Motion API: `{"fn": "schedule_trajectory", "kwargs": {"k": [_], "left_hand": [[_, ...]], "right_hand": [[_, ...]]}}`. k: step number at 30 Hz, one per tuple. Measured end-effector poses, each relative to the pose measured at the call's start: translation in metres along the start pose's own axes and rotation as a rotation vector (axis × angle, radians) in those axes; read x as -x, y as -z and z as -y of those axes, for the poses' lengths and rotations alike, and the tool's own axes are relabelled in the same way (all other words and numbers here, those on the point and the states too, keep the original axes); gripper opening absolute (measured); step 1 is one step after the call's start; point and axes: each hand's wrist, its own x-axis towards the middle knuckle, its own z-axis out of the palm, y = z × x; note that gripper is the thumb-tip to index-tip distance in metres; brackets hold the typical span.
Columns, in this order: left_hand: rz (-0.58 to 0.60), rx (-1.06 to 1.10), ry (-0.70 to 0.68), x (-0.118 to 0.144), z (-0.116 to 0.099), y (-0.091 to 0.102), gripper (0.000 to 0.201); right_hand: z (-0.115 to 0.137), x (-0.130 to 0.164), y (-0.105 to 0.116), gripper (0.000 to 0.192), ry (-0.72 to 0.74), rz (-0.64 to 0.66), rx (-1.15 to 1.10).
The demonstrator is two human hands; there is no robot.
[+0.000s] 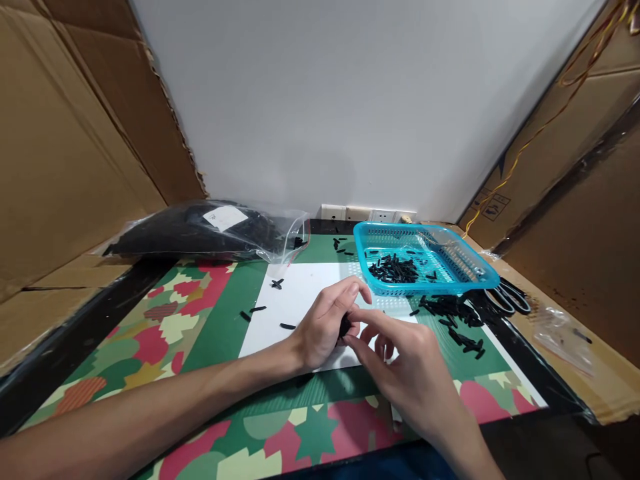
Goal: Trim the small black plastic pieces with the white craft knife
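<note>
Holding a small black part (pixel 345 326) between them, the left hand (pixel 325 323) and right hand (pixel 407 373) meet over a white sheet (pixel 300 300) on the patterned mat (pixel 165 320). The left hand is curled shut around the part; the right hand's fingertips (pixel 353 341) pinch at its end, the other fingers loosely bent.

A clear bag (pixel 205 230) of black parts lies at the back left with one white label (pixel 225 217); its writing is too small to read. A cardboard panel at the right carries printed symbols (pixel 493 203), also unreadable.

One blue basket (pixel 480 270) sits behind the hands, holding a heap of black parts too many to count. A second heap (pixel 453 320) lies on the mat just in front of the basket. About four loose parts (pixel 273 297) lie on the sheet and the mat left of the hands, and a few more (pixel 343 245) behind the sheet. One pair of scissors (pixel 510 297) rests right of the basket.
</note>
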Motion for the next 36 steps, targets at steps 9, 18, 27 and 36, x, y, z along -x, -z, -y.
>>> {"fn": "schedule_trajectory", "kwargs": {"k": [9, 18, 27, 36], "left_hand": [[0.077, -0.053, 0.015, 0.004, 0.007, 0.001, 0.046], [0.141, -0.121, 0.051, 0.008, 0.004, 0.000, 0.049], [0.087, -0.056, 0.103, 0.001, 0.007, 0.000, 0.055], [0.134, -0.157, -0.019, 0.009, 0.006, 0.004, 0.043]], "right_hand": [[-0.007, 0.002, -0.016, 0.017, -0.039, -0.089, 0.113], [-0.013, 0.005, -0.016, 0.027, 0.038, -0.174, 0.096], [-0.012, 0.007, 0.006, 0.015, -0.029, -0.296, -0.018], [-0.015, 0.000, 0.006, 0.017, -0.090, -0.336, -0.150]]}}
